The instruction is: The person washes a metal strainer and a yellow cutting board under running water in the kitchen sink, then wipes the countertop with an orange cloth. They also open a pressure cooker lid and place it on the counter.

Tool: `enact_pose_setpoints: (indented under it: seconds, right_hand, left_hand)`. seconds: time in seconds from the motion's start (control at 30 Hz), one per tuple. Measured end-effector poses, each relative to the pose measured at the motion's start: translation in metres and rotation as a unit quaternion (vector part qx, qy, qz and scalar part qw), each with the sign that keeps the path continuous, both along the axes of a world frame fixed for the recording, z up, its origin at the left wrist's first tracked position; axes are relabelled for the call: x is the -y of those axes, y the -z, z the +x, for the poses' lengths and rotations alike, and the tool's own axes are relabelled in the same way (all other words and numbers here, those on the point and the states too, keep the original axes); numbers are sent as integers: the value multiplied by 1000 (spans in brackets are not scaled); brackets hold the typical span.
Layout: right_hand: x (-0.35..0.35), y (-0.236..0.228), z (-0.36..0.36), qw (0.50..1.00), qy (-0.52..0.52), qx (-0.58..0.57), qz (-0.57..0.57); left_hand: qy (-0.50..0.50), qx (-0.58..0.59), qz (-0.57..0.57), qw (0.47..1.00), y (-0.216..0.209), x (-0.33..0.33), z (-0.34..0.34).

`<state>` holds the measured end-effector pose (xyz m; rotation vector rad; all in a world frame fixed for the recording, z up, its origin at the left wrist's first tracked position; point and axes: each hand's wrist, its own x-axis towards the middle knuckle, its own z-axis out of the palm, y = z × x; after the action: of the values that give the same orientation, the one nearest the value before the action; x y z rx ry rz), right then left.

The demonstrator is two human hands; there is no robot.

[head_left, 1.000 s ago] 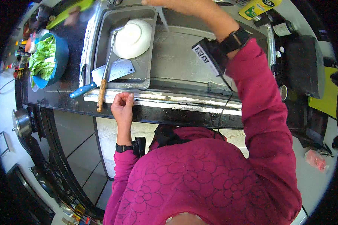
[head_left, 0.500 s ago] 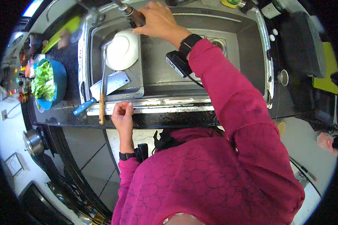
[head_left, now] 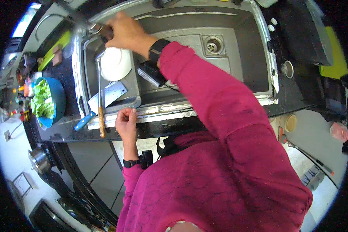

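Note:
My right hand (head_left: 128,34) is closed round the end of the kitchen faucet (head_left: 95,28), above the left part of the sink (head_left: 243,54). Just below that hand sits an upturned white bowl (head_left: 115,65). A cleaver (head_left: 109,95) with a blue handle lies across the sink's front left corner. Beside it rests a long utensil with a wooden handle (head_left: 101,120), perhaps a ladle; its far end is partly hidden. My left hand (head_left: 126,123) hovers at the sink's front rim, fingers curled and thumb against them, with nothing visible in it.
A blue basin (head_left: 58,102) of green leaves stands left of the sink, with a green board (head_left: 56,50) behind it. The drain (head_left: 212,46) is in the sink's right part. A small cup (head_left: 288,69) and a black appliance (head_left: 307,34) stand on the right counter.
My right hand has swung the faucet end leftward, from above the sink's middle to beyond the white bowl. The view has shifted a little; my left hand stays curled at the rim.

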<state>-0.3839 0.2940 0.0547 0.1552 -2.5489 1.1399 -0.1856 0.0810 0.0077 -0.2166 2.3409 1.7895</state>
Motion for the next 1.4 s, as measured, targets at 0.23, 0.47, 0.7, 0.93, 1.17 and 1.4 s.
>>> enact_pose_setpoints:
  seconds: [0.23, 0.47, 0.7, 0.93, 1.17, 1.4]
  right_hand:
    - [-48, -11, 22, 996, 57, -24, 66]
    - [-134, -58, 71, 968, -80, 62, 228]
    - [-126, -59, 106, 960, -239, 68, 131]
    - [-71, -48, 101, 972, -232, 35, 0]
    - [-165, -112, 126, 920, -297, 192, 170]
    - [-228, -155, 131, 921, -93, 124, 356]
  left_hand:
    - [5, 4, 10, 1000, 1, -1, 2]
    - [12, 6, 1, 1000, 4, -11, 1]
    - [17, 9, 13, 1000, 1, -27, -2]
    - [16, -2, -26, 1000, -3, -37, 3]
    - [-2, -11, 10, 1000, -3, -32, 5]
    - [-20, 1, 29, 999, -2, -31, 4]
